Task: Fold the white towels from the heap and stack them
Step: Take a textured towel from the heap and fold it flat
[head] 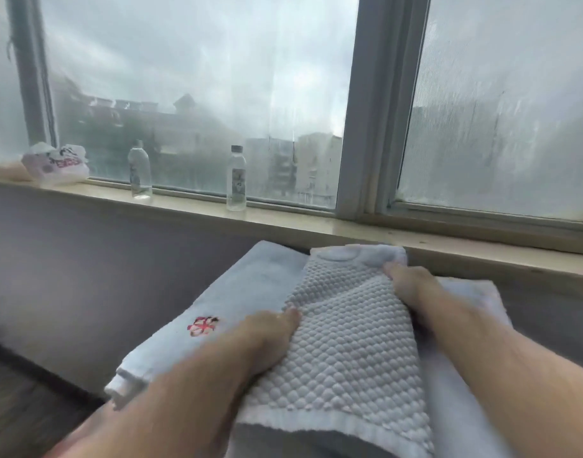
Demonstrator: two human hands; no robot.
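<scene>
The waffle towel (346, 352) was white, its face raised in small rounded bumps set in diagonal rows. A flat, smooth hem ran along its near edge and a plain band across its far edge. It lay folded on top of the folded towels (250, 292), covering their middle from far edge to near edge.

The left hand (267, 342) gripped the waffle towel's left edge, thumb laid on the bumpy face and fingers tucked out of sight beneath. The right hand (412, 285) pinched it near the far right corner in the same way, thumb on top and fingers hidden under the cloth.

The folded towels were of smoother, plainer white pile, in thick rounded layers that showed at the near left corner. Near their left edge sat a small red embroidered mark (203, 326), flower-like and too blurred to read. What carried the stack could not be told.

On the pale windowsill (283, 223) stood two clear plastic bottles, well apart. The left bottle (140, 170) was round-shouldered and the right bottle (236, 178) straighter, with a dark cap. Whether either held water could not be told, and their labels were unreadable. At the sill's left end slumped a crumpled white plastic bag (57, 163) with red print, illegible, its contents unseen
</scene>
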